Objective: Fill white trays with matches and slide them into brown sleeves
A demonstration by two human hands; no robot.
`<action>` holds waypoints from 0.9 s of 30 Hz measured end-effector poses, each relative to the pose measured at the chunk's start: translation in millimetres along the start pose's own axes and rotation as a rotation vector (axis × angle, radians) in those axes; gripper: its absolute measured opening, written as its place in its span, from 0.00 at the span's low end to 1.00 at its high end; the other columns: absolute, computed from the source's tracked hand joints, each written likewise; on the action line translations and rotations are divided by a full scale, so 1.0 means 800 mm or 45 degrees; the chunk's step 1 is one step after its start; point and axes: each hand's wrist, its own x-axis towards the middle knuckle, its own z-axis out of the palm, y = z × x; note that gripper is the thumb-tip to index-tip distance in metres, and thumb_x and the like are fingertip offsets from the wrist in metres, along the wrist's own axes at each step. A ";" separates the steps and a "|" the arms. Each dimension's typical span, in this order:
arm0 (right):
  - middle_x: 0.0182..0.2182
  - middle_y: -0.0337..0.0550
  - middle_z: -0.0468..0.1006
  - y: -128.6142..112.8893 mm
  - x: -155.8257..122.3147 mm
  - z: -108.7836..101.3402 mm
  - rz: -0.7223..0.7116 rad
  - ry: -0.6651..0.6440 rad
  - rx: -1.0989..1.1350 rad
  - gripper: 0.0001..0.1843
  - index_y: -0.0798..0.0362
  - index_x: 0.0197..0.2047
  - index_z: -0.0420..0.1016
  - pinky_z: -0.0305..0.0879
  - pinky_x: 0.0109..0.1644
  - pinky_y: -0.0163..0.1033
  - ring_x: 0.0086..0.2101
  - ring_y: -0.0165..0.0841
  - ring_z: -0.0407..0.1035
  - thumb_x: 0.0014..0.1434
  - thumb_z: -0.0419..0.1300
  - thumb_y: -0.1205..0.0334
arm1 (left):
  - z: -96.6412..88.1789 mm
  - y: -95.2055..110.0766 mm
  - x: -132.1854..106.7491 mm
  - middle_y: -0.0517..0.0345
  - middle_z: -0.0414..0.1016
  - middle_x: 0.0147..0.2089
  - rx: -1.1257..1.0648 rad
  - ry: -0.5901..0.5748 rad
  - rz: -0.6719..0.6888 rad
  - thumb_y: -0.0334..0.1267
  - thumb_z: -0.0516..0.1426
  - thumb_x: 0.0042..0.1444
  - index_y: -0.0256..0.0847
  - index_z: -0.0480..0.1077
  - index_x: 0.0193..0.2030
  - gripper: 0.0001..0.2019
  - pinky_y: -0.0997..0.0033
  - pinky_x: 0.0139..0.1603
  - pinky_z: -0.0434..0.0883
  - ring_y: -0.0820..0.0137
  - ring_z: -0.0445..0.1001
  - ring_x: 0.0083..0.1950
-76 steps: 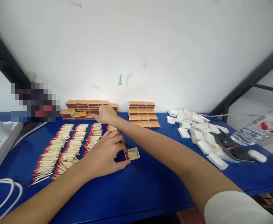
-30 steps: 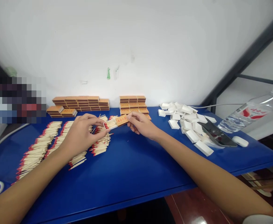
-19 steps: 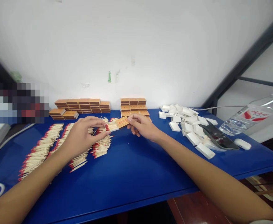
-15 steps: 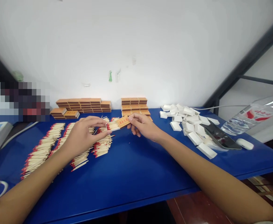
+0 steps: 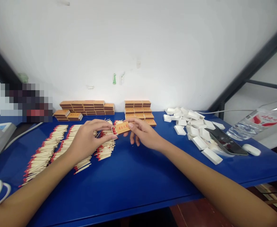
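Observation:
Between my hands is an orange matchbox (image 5: 121, 127) with red lettering, raised over the blue table. Its white tray sticks out a little at the left end, with red match heads showing inside. My left hand (image 5: 91, 135) pinches that tray end between thumb and fingers. At the other end, my right hand (image 5: 140, 130) grips the orange sleeve, thumb on top, its lower fingers hanging loose. Loose red-tipped matches (image 5: 106, 148) lie in a row just below and beside my left hand, which partly hides them.
More rows of matches (image 5: 45, 153) spread to the left. Stacked matchboxes (image 5: 86, 107) stand along the wall, with a second stack (image 5: 138, 110) behind my right hand. White empty trays (image 5: 194, 126) are heaped at right, near a phone (image 5: 226, 140), an earbud case (image 5: 251, 149) and a water bottle (image 5: 256, 119).
The orange sleeve has slid left over the tray of matches, covering most of it. My right hand has come closer to my left hand. The view has shifted slightly.

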 end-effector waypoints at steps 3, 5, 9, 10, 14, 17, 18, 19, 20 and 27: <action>0.30 0.39 0.78 -0.004 -0.006 0.018 -0.007 -0.029 -0.028 0.24 0.50 0.65 0.73 0.68 0.22 0.33 0.25 0.31 0.74 0.78 0.53 0.43 | 0.004 -0.001 -0.004 0.52 0.87 0.51 0.007 0.000 0.032 0.72 0.67 0.55 0.49 0.86 0.49 0.30 0.51 0.58 0.77 0.55 0.83 0.52; 0.28 0.39 0.77 -0.005 -0.008 0.026 0.016 -0.040 0.001 0.27 0.51 0.67 0.73 0.69 0.22 0.34 0.25 0.31 0.75 0.79 0.51 0.41 | 0.005 -0.001 -0.005 0.53 0.87 0.49 0.006 -0.001 0.039 0.72 0.69 0.53 0.50 0.86 0.49 0.30 0.53 0.56 0.76 0.56 0.82 0.50; 0.35 0.43 0.79 -0.003 -0.009 0.032 0.087 -0.114 0.112 0.28 0.52 0.64 0.76 0.69 0.21 0.32 0.26 0.30 0.76 0.78 0.52 0.40 | 0.005 0.003 -0.006 0.55 0.85 0.44 0.014 -0.004 0.080 0.71 0.70 0.52 0.51 0.87 0.42 0.26 0.57 0.50 0.73 0.59 0.80 0.46; 0.35 0.43 0.79 -0.003 -0.009 0.031 0.103 -0.136 0.134 0.27 0.53 0.63 0.76 0.67 0.20 0.32 0.26 0.29 0.75 0.78 0.52 0.41 | 0.005 0.005 -0.006 0.56 0.85 0.43 0.012 -0.010 0.095 0.70 0.70 0.53 0.51 0.87 0.40 0.25 0.57 0.49 0.72 0.60 0.79 0.45; 0.32 0.41 0.78 -0.006 -0.007 0.023 0.113 -0.135 0.132 0.28 0.53 0.63 0.77 0.61 0.19 0.30 0.24 0.28 0.71 0.78 0.52 0.40 | 0.003 0.008 -0.005 0.57 0.84 0.42 -0.031 -0.024 0.096 0.64 0.71 0.55 0.51 0.86 0.41 0.20 0.59 0.47 0.74 0.63 0.80 0.42; 0.32 0.40 0.77 -0.011 -0.006 0.013 0.105 -0.141 0.051 0.28 0.52 0.63 0.78 0.61 0.20 0.31 0.25 0.28 0.70 0.75 0.58 0.39 | 0.002 0.008 -0.005 0.55 0.85 0.46 -0.056 -0.012 0.050 0.58 0.72 0.57 0.49 0.86 0.47 0.18 0.61 0.48 0.76 0.62 0.82 0.44; 0.35 0.41 0.78 -0.011 -0.006 0.011 0.094 -0.131 0.021 0.27 0.51 0.63 0.78 0.61 0.21 0.31 0.26 0.28 0.70 0.73 0.62 0.40 | 0.002 0.007 -0.005 0.55 0.85 0.47 -0.053 -0.004 0.039 0.55 0.72 0.57 0.49 0.86 0.48 0.18 0.61 0.49 0.77 0.62 0.82 0.45; 0.39 0.42 0.79 -0.011 -0.006 0.008 0.078 -0.111 -0.011 0.27 0.50 0.63 0.77 0.62 0.21 0.32 0.27 0.27 0.71 0.70 0.65 0.41 | 0.002 0.005 -0.005 0.54 0.85 0.48 -0.048 0.004 0.031 0.54 0.72 0.57 0.49 0.86 0.49 0.18 0.61 0.50 0.77 0.62 0.83 0.46; 0.43 0.43 0.80 -0.009 -0.006 0.006 0.060 -0.088 -0.046 0.28 0.49 0.63 0.77 0.63 0.21 0.32 0.27 0.27 0.72 0.68 0.68 0.43 | 0.002 0.003 -0.005 0.54 0.85 0.49 -0.044 0.006 0.027 0.53 0.72 0.57 0.49 0.86 0.50 0.17 0.61 0.51 0.78 0.62 0.83 0.46; 0.45 0.43 0.81 0.010 0.029 -0.038 -0.202 0.226 -0.488 0.22 0.51 0.57 0.78 0.72 0.42 0.41 0.34 0.32 0.73 0.64 0.72 0.51 | 0.008 -0.007 -0.005 0.51 0.84 0.57 0.037 0.025 0.002 0.56 0.66 0.66 0.48 0.82 0.58 0.21 0.52 0.62 0.77 0.56 0.81 0.58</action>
